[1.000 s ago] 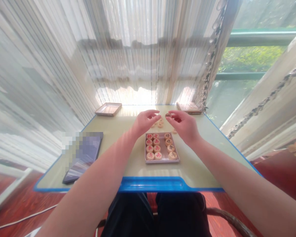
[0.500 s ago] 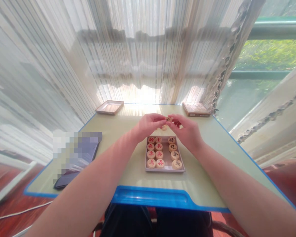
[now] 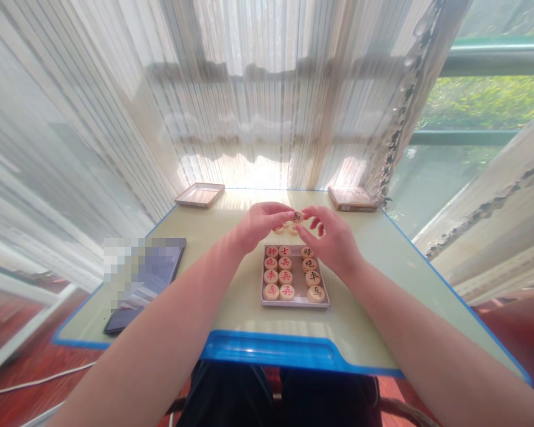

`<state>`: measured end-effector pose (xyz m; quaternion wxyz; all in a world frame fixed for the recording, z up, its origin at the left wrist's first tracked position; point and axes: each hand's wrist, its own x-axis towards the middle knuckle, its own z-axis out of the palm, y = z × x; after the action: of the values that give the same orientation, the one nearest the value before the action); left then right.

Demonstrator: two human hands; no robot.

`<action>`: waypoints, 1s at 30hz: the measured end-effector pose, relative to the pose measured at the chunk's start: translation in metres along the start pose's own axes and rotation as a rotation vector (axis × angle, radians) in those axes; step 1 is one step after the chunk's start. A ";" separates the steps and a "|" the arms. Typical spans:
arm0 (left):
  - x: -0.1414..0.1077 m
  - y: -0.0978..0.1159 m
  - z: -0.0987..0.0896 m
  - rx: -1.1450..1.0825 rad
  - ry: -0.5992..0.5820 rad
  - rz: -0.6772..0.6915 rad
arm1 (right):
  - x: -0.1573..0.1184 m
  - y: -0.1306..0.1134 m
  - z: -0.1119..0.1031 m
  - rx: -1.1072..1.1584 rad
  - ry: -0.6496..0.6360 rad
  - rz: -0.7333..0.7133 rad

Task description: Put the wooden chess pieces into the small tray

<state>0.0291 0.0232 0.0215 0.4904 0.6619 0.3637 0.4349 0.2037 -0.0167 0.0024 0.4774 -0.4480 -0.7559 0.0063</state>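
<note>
A round wooden chess piece with a black character (image 3: 297, 217) is raised above the table, pinched by my left hand (image 3: 262, 224). My right hand (image 3: 331, 236) is just right of that piece, its thumb and fingers apart. Beneath the hands, a few more round pieces (image 3: 293, 229) lie on the table, partly hidden. Nearer to me sits a shallow open box (image 3: 299, 302). Two columns of red-marked pieces (image 3: 285, 277) fill its left side, and one column of black-marked pieces (image 3: 312, 278) runs along its right side, with a gap between.
An open box lid (image 3: 200, 194) lies at the back left of the table (image 3: 409, 296). A closed flat box (image 3: 352, 198) is at the back right. At the left edge lies a dark tablet-like object (image 3: 160, 276). The blue tray edge (image 3: 271, 349) is nearest me.
The piece between my hands now shows a different black character and sits slightly further left. My right fingers have opened away from it. More loose pieces show beneath my hands.
</note>
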 end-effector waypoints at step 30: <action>-0.001 -0.003 0.004 0.103 -0.062 -0.078 | 0.002 -0.002 -0.003 -0.315 -0.165 -0.043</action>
<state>0.0321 0.0214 0.0181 0.4833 0.6848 0.3957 0.3753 0.2041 -0.0183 0.0065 0.3378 -0.4988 -0.7936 -0.0858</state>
